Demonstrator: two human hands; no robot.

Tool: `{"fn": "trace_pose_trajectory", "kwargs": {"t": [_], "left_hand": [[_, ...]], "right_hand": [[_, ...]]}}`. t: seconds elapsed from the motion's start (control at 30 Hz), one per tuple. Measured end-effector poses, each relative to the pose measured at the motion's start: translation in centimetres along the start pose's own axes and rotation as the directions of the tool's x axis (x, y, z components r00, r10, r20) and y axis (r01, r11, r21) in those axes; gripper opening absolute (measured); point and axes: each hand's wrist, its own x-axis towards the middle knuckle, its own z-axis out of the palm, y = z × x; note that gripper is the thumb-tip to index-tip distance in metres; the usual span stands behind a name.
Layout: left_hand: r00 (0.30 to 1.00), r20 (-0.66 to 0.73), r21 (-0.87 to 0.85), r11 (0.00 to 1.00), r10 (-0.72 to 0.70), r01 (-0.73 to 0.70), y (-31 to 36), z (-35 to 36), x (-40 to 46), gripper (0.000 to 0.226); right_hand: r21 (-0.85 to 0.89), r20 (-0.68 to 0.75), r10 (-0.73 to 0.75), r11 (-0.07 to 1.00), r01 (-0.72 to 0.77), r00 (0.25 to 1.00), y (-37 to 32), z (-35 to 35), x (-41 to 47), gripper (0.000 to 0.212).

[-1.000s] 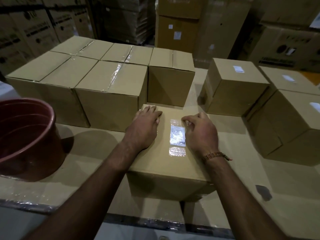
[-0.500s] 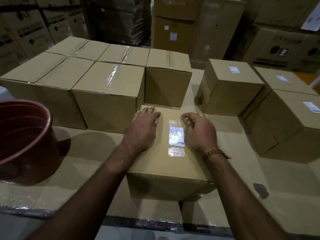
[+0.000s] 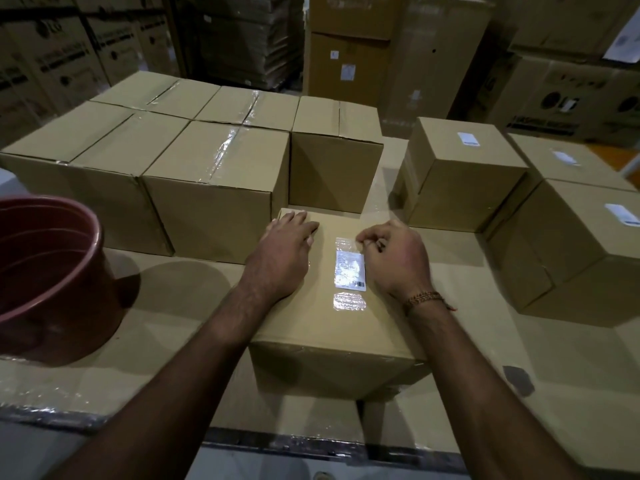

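Item 1: cardboard box (image 3: 329, 327), plain brown, closed. It stood at the middle of the wrapped work surface (image 3: 180, 299), near its front edge, with its far side close to the boxes behind.

Item 2: label (image 3: 349, 271), white with small print and a barcode, stuck on top of the box under a strip of clear tape (image 3: 349, 302) that ran past it at both ends.

Item 3: left hand (image 3: 287, 251), laid flat on the far left part of the box top. The fingers were straight and held together, palm down, gripping nothing.

Item 4: right hand (image 3: 394, 258), just right of the label, with a beaded bracelet (image 3: 422, 299) at the wrist. The fingers were curled, and thumb and forefinger met at the tape's upper right corner. From where I stood I could not tell whether they pinched the film or only pressed it down.

Item 5: red bucket (image 3: 52, 271), upright at the left edge of the surface, well apart from the box.

Item 6: row of taped cartons (image 3: 214, 188), packed side by side, behind and to the left.

Item 7: single carton (image 3: 336, 168), directly behind the box.

Item 8: labelled cartons (image 3: 460, 174), three, grouped on the right.
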Motion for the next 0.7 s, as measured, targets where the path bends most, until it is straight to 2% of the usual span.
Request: {"fn": "trace_pose_trajectory", "kwargs": {"t": [0.27,0.37,0.57,0.7], "left_hand": [[1.000,0.003,-0.001,1.000,-0.003,0.003,-0.2,0.1,0.0,0.040],[1.000,0.000,-0.007,1.000,-0.009,0.009,0.0,0.1,0.0,0.040],[1.000,-0.004,-0.022,1.000,-0.002,0.002,-0.2,0.2,0.1,0.039],[1.000,-0.007,-0.026,1.000,0.006,-0.006,-0.4,0.4,0.1,0.038]], "right_hand": [[0.019,0.073,-0.021,1.000,0.020,0.997,0.3,-0.3,1.3,0.007],[-0.018,0.051,-0.007,1.000,0.008,0.999,0.2,0.2,1.6,0.008],[-0.134,0.045,-0.072,0.988,0.077,0.996,0.6,0.9,0.8,0.009],[-0.122,0.040,-0.076,0.989,0.080,0.996,0.7,0.8,0.7,0.009]]}}
